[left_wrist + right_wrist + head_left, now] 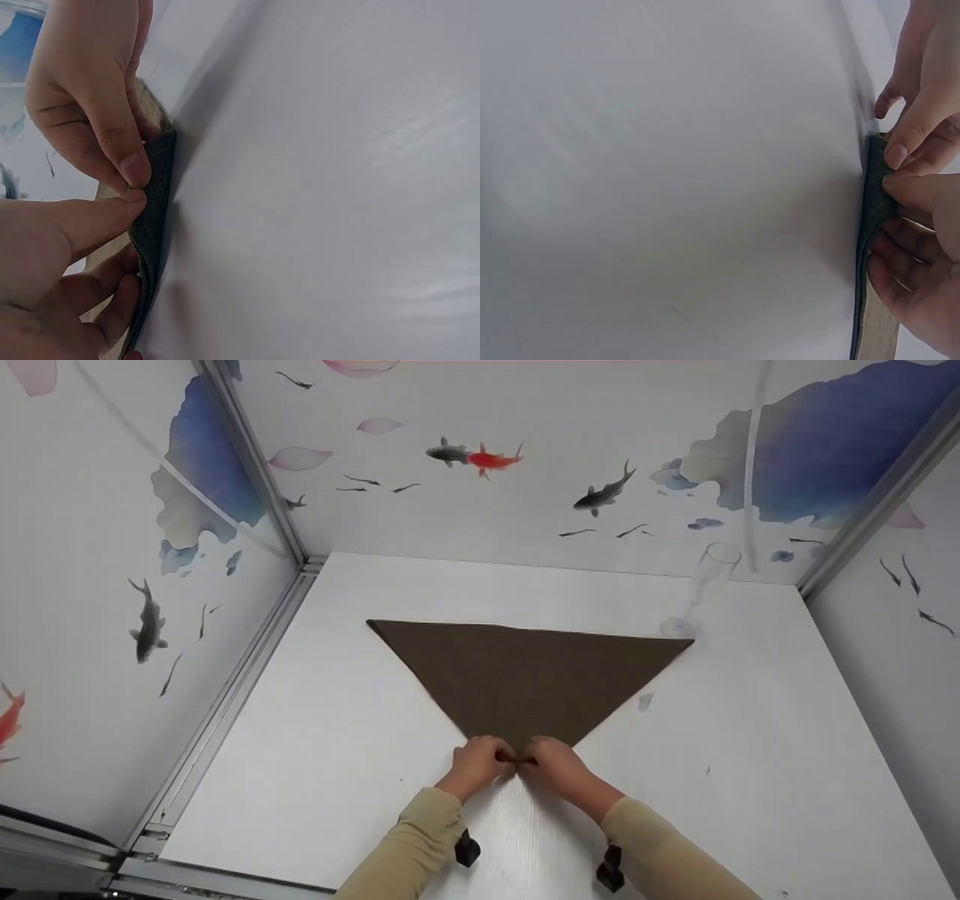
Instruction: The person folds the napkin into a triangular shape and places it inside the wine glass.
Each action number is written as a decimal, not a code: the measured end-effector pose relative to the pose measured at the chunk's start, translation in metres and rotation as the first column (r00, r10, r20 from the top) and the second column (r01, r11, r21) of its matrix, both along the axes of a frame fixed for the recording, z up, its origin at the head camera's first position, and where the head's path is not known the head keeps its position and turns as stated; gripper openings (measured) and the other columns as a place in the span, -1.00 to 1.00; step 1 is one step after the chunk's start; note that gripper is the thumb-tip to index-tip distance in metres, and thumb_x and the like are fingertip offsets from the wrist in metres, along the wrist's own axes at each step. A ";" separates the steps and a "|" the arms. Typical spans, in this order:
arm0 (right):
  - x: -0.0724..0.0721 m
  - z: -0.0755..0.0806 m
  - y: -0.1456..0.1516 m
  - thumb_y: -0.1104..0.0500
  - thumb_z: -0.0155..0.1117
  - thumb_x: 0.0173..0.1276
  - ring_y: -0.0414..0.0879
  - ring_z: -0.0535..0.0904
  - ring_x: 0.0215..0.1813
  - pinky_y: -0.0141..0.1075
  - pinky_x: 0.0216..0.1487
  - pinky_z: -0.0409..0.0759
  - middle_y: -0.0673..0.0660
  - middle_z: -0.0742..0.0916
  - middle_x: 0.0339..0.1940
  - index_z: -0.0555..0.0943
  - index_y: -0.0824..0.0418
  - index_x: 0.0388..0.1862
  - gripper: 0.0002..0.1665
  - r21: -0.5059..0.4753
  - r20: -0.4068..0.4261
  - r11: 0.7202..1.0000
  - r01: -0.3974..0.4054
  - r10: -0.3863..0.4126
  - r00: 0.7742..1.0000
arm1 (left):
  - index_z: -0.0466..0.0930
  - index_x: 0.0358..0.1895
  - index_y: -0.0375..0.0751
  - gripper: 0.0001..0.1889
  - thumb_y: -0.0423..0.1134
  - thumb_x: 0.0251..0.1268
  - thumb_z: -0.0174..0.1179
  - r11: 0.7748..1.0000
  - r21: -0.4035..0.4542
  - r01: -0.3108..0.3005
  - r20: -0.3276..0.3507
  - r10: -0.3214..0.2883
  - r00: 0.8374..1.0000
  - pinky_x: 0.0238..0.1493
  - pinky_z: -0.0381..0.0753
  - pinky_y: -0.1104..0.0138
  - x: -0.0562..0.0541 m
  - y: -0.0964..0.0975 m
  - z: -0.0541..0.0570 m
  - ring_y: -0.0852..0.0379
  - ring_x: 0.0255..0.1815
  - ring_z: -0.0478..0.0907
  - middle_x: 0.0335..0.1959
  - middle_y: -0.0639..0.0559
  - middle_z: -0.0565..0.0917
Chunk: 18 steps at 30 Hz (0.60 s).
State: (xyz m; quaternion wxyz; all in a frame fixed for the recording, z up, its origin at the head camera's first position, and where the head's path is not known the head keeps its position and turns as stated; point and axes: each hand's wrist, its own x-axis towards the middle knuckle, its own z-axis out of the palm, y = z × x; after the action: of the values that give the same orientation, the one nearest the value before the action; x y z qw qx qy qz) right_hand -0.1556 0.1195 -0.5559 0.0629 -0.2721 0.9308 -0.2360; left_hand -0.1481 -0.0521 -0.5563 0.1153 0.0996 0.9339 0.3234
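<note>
A brown cloth (pixel 517 675) lies on the white table as a flat triangle, its long edge at the back and its point toward me. At this near point, my left hand (pixel 476 765) pinches the turned-up edge from the left. Close beside it, my right hand (pixel 559 765) pinches the same edge from the right, the two thumbs almost meeting. In the left wrist view the folded strip (pixel 157 195) looks dark, with thumbs on its near face and fingers behind. The right wrist view shows the dark rolled edge (pixel 877 187) too, close over the tabletop.
The white table (pixel 300 780) runs out around the cloth. Walls printed with fish enclose it at the back and both sides, with a metal rail (pixel 225 712) along the left. A faint clear glass-like shape (pixel 701 592) shows behind the cloth's right corner.
</note>
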 end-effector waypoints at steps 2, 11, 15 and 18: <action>0.001 0.001 0.001 0.34 0.35 0.27 -0.08 0.53 -0.35 -0.17 -0.28 0.56 0.05 0.67 -0.44 0.75 0.26 -0.32 -0.93 -0.012 0.020 1.000 -0.003 0.003 1.000 | 0.78 -0.27 0.05 -0.94 -0.17 0.22 0.37 1.000 -0.016 -0.007 0.006 0.007 1.000 0.01 0.38 -0.10 0.000 0.001 0.000 0.06 -0.20 0.60 -0.34 0.22 0.70; 0.002 0.004 0.002 0.34 0.33 0.28 -0.02 0.57 -0.28 -0.11 -0.20 0.59 0.05 0.64 -0.40 0.74 0.26 -0.29 -0.92 -0.020 0.089 0.999 0.040 -0.038 0.995 | 0.78 -0.23 -0.01 -0.89 -0.14 0.28 0.32 0.998 -0.069 -0.003 0.015 0.004 1.000 -0.06 0.39 -0.03 0.000 0.006 0.004 -0.06 -0.09 0.57 -0.26 0.12 0.72; 0.001 0.004 0.002 0.34 0.32 0.30 -0.04 0.59 -0.24 -0.13 -0.18 0.59 0.03 0.65 -0.37 0.72 0.22 -0.25 -0.91 -0.034 0.108 0.996 0.079 -0.075 0.991 | 0.77 -0.21 -0.06 -0.87 -0.16 0.32 0.28 0.997 -0.079 0.008 0.028 -0.006 1.000 -0.02 0.39 -0.05 -0.003 0.008 0.005 -0.07 -0.08 0.58 -0.26 0.09 0.72; 0.001 0.003 0.003 0.33 0.34 0.29 -0.05 0.59 -0.26 -0.14 -0.21 0.59 0.02 0.65 -0.38 0.69 0.20 -0.26 -0.92 -0.026 0.076 0.996 0.084 -0.082 0.994 | 0.77 -0.22 -0.09 -0.86 -0.16 0.33 0.26 0.996 -0.094 0.012 0.042 -0.008 0.999 0.02 0.40 -0.04 -0.005 0.009 0.006 -0.04 -0.11 0.60 -0.28 0.09 0.72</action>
State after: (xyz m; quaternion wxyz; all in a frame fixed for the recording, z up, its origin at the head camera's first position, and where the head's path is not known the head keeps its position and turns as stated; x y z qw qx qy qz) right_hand -0.1544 0.1226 -0.5532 0.0838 -0.2251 0.9348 -0.2617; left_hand -0.1535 -0.0430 -0.5506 0.1408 0.0918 0.9450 0.2806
